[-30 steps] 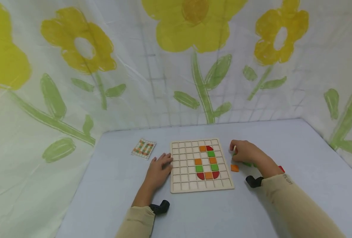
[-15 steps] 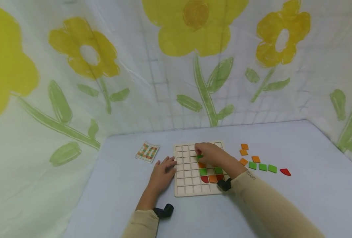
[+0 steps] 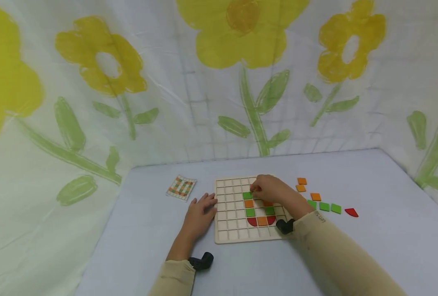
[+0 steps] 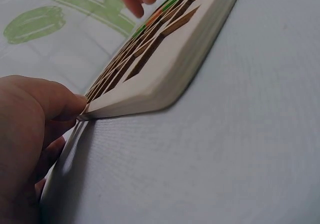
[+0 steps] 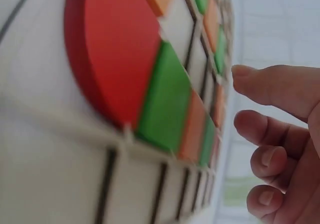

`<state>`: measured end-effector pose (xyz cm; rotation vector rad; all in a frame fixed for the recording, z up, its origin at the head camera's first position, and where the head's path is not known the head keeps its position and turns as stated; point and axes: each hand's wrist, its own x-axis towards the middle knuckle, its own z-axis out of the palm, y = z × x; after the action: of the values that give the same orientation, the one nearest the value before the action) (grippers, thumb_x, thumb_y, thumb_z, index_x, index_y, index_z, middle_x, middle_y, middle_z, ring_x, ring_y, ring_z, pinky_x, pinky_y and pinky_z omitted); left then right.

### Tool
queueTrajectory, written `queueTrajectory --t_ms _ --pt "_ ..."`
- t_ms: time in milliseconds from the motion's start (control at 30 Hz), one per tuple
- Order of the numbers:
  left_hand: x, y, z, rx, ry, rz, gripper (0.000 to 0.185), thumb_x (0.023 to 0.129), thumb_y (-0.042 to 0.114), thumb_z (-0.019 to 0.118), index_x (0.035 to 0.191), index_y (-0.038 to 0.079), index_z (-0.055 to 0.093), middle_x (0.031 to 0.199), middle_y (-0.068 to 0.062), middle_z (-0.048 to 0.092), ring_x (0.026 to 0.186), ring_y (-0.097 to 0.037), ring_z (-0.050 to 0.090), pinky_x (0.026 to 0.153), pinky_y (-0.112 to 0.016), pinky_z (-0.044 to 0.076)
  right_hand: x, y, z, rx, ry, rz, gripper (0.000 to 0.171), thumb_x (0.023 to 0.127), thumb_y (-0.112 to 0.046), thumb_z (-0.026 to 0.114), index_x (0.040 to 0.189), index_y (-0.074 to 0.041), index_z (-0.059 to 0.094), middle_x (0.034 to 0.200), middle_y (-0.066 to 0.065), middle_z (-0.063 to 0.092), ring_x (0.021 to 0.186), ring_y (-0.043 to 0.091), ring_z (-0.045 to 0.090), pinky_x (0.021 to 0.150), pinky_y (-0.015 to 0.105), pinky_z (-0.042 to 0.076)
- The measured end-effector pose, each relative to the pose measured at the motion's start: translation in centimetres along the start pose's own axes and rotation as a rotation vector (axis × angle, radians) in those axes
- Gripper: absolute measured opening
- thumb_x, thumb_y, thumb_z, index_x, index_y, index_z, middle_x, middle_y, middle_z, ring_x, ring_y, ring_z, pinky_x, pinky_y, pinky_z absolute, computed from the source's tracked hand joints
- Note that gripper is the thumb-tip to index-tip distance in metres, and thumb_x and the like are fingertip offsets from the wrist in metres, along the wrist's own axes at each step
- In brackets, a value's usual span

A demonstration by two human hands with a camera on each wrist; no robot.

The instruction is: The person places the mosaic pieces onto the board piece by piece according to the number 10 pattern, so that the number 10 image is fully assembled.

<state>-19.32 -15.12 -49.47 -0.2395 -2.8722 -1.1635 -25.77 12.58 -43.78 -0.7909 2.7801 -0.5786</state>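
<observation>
My left hand (image 3: 199, 213) rests flat on the table at the left side of a wooden grid board (image 3: 231, 225). In the left wrist view a fingertip touches the board's edge. My right hand (image 3: 270, 190) is over the board's upper right part, hiding some tiles. In the right wrist view its thumb and forefinger stand apart with nothing between them. A green tile (image 3: 247, 195) lies in the grid just left of its fingertips. Below that are an orange tile (image 3: 249, 203) and another green tile. Red rounded tiles (image 5: 117, 49) and an orange tile form the bottom row.
Right of the board lie loose orange tiles (image 3: 302, 181), green tiles (image 3: 324, 206) and a red rounded tile (image 3: 351, 212). A small pattern card (image 3: 181, 188) lies at the back left. A flowered cloth (image 3: 219, 90) hangs behind the table.
My right hand went from the loose tiles to the board and set a green tile in the grid. It has since let go and drawn slightly right. My left hand stays put.
</observation>
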Motion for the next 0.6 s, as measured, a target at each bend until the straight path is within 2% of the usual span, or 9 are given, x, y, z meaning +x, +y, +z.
queueTrajectory --t_ms 67,167,333,500,600 --pt "-0.1 -0.1 0.0 -0.004 0.000 -0.012 0.033 0.095 0.022 0.064 0.127 0.014 0.067 0.146 0.003 0.053 0.144 -0.019 0.038 0.124 -0.048 0.012 -0.6 0.7 -0.6 0.020 0.011 0.013 0.023 0.094 -0.020 0.066 0.114 -0.012 0.074 0.098 0.001 0.064 0.086 0.017 0.057 0.080 0.036 0.053" --pt "-0.1 -0.2 0.1 -0.012 -0.003 -0.015 0.034 0.095 0.023 0.064 0.127 0.014 0.066 0.147 0.004 0.052 0.145 -0.019 0.036 0.125 -0.047 0.011 -2.5 2.2 -1.9 0.062 0.028 0.092 0.025 0.093 -0.021 0.067 0.115 -0.011 0.071 0.096 0.002 0.064 0.084 0.019 0.056 0.074 0.035 0.051" --pt "0.1 -0.1 -0.1 -0.011 -0.009 0.004 0.034 0.095 0.023 0.064 0.127 0.014 0.067 0.146 0.002 0.052 0.145 -0.020 0.037 0.124 -0.048 0.011 -7.5 6.7 -4.1 0.093 0.022 0.247 0.031 0.092 -0.025 0.067 0.116 -0.006 0.068 0.093 0.007 0.061 0.080 0.021 0.052 0.066 0.032 0.045" --pt "0.2 0.1 -0.7 0.007 0.017 0.028 0.032 0.094 0.021 0.065 0.125 0.012 0.068 0.144 0.000 0.055 0.143 -0.023 0.040 0.123 -0.051 0.014 -13.2 11.5 -5.3 0.099 -0.035 0.427 0.045 0.085 -0.036 0.074 0.113 -0.002 0.064 0.092 0.012 0.060 0.080 0.024 0.054 0.064 0.034 0.047" --pt "0.2 0.0 -0.7 0.011 0.022 0.032 0.032 0.094 0.021 0.065 0.125 0.012 0.068 0.144 0.000 0.055 0.143 -0.023 0.040 0.123 -0.050 0.014 -15.7 13.6 -5.5 0.129 -0.105 0.531 0.052 0.080 -0.034 0.079 0.114 0.001 0.060 0.089 0.012 0.059 0.078 0.023 0.054 0.063 0.034 0.046"
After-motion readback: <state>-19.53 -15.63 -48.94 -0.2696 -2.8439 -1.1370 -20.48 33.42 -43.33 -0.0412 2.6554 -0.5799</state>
